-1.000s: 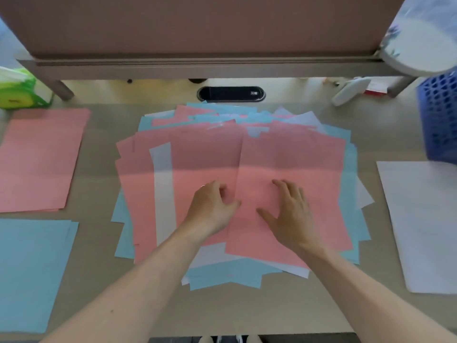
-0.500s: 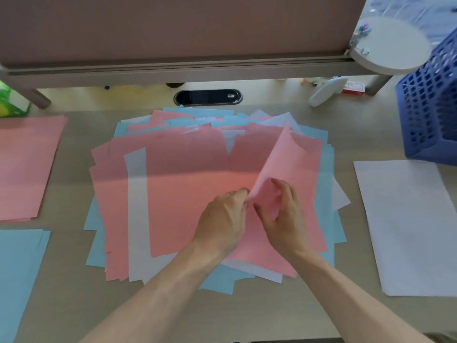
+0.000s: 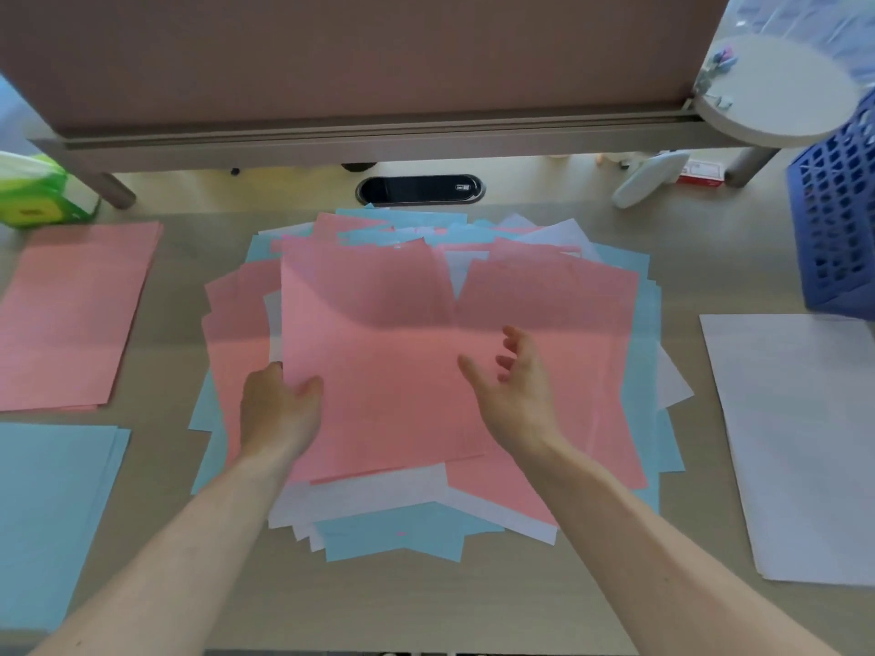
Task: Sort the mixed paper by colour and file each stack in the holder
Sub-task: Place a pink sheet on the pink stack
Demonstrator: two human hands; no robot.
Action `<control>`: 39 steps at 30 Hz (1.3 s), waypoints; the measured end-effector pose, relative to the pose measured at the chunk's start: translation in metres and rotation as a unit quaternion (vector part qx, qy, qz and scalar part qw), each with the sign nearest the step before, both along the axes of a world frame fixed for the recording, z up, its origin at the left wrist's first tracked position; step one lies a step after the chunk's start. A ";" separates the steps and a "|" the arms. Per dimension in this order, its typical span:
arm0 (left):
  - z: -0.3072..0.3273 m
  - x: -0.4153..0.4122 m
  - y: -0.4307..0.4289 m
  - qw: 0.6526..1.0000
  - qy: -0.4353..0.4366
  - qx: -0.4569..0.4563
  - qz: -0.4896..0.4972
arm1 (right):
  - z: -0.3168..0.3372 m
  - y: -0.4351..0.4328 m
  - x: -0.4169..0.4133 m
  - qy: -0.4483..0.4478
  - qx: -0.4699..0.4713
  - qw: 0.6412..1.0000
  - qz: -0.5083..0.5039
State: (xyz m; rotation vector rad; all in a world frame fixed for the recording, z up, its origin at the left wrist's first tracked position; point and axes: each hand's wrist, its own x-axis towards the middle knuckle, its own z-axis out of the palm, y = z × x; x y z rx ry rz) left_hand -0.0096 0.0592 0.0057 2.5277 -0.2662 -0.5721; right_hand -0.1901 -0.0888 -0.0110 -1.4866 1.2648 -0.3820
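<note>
Mixed pile [image 3: 544, 300] is sitting mid-desk [image 3: 426, 598], one loose sheet [image 3: 379, 371] lying on top of it. Two sorted stacks are lying left of the pile: far stack [image 3: 75, 314] behind, near stack [image 3: 52, 513] in front. Third stack [image 3: 805, 442] is lying right of the pile, with the holder [image 3: 838, 220] standing just behind it. Cable port [image 3: 420, 189] is sitting behind the pile, under the partition [image 3: 355, 59]. Tissue pack [image 3: 33, 191] is sitting at far left, behind the far stack.

No legible text. Markings on the red-and-white box [image 3: 700, 172] and the cable port [image 3: 420, 189] are too blurred.
</note>
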 end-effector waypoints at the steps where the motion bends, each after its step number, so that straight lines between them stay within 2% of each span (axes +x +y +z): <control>1: -0.002 0.000 -0.001 1.000 0.017 0.002 0.007 | 0.001 -0.001 0.006 -0.001 0.026 1.000 -0.013; 3: -0.003 0.000 -0.005 0.998 0.054 -0.014 0.033 | 0.002 -0.004 0.014 0.011 0.063 0.998 -0.026; 6: -0.002 0.005 -0.013 0.984 0.116 -0.086 0.100 | 0.003 -0.008 0.022 0.035 0.081 0.996 -0.024; 8: 0.001 0.006 -0.016 0.973 0.171 -0.110 0.106 | 0.003 -0.009 0.025 0.051 0.084 0.995 -0.015; 10: 0.002 0.002 -0.018 0.975 0.179 -0.113 0.062 | 0.000 -0.010 0.025 0.060 0.092 0.994 -0.010; 12: 0.003 -0.006 -0.020 0.990 0.103 -0.083 -0.051 | -0.003 -0.011 0.024 0.059 0.107 0.992 -0.007; 14: 0.007 -0.019 -0.026 0.984 0.036 -0.079 -0.155 | -0.004 -0.013 0.017 0.065 0.109 0.992 -0.008; 18: 0.010 -0.047 -0.042 0.968 -0.008 -0.132 -0.212 | -0.006 -0.025 -0.011 0.066 0.075 0.994 -0.040; 22: 0.006 -0.066 -0.046 0.961 0.022 -0.142 -0.237 | -0.006 -0.035 -0.041 0.044 0.066 0.994 -0.077; 25: -0.001 -0.075 -0.045 0.956 0.050 -0.122 -0.263 | -0.008 -0.032 -0.057 0.066 0.038 0.994 -0.082; 28: -0.005 -0.082 -0.049 0.936 0.101 -0.119 -0.314 | -0.012 -0.027 -0.073 0.072 0.020 0.991 -0.110; 30: -0.008 -0.090 -0.053 0.923 0.095 -0.107 -0.358 | -0.014 -0.025 -0.081 0.067 0.023 0.989 -0.128; 32: -0.010 -0.094 -0.052 0.929 0.071 -0.114 -0.346 | -0.010 -0.024 -0.082 0.045 0.021 0.990 -0.135; 34: -0.011 -0.088 -0.049 0.949 0.052 -0.128 -0.282 | -0.010 -0.024 -0.080 0.018 0.019 0.990 -0.138; 36: -0.013 -0.074 -0.043 0.964 0.048 -0.129 -0.227 | -0.010 -0.024 -0.074 0.004 0.011 0.991 -0.136; 39: -0.015 -0.053 -0.034 0.971 0.055 -0.127 -0.197 | -0.010 -0.022 -0.060 -0.015 0.033 0.991 -0.130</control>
